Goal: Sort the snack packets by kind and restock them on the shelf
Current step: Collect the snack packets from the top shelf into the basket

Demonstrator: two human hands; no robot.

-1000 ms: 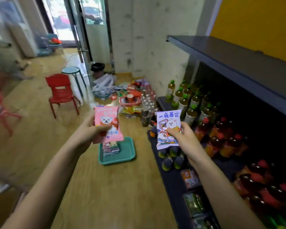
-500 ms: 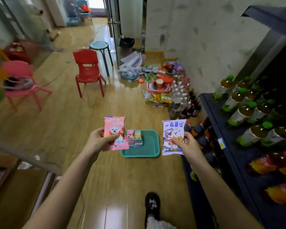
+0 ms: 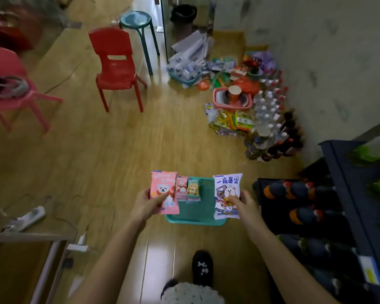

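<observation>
Lower centre of the frame: left hand (image 3: 145, 205) pinches a pink packet (image 3: 164, 192), right hand (image 3: 245, 206) a white packet (image 3: 227, 195), above a teal tray (image 3: 195, 219) holding stacked packets (image 3: 188, 189); shelf (image 3: 347, 194) at right.

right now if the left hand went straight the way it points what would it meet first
Past the pink packet that the left hand holds, probably the packet stacks in the green tray; depth is unclear.

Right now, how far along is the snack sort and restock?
Done: two small stacks sit in the green tray, seemingly by kind. In hand: the left hand holds a pink packet, the right hand a white packet, both near the tray. Left: the shelf shows only bottles, so restocking looks unstarted.
</observation>
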